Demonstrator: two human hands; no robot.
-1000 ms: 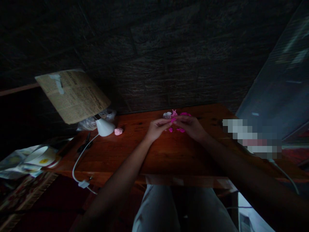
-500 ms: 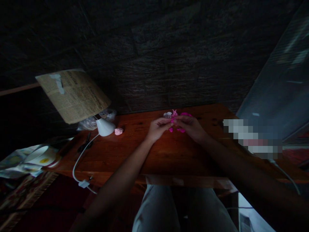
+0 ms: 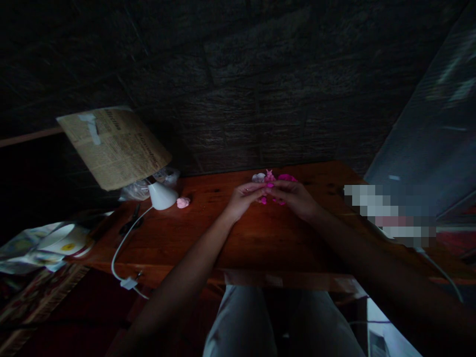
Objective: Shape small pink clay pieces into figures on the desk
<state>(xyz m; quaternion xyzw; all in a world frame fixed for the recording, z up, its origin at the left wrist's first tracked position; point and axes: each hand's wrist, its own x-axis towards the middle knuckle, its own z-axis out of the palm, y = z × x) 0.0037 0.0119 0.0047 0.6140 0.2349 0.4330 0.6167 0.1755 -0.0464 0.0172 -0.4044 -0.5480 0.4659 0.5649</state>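
Left hand (image 3: 242, 199): pinches pink bit (image 3: 270, 185) with fingers, from nine o'clock.
Right hand (image 3: 298, 198): pinches too, from three.
Pink bit: between both; could squash if squeezed hard.
Pink figure (image 3: 269, 175): toward twelve; could tip if bumped.

a lamp (image 3: 115, 151) stands left, figurine (image 3: 269, 175) behind hands (image 3: 242, 198).

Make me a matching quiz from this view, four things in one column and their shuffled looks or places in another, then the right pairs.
1. Left hand
2. Lump
3. Cup
4. Lamp

A. Newsprint-patterned shade
B. White, with a yellow spot
C. Holding a bright pink piece with the right hand
D. Pale pink, on the table

Pairs: 1-C, 2-D, 3-B, 4-A
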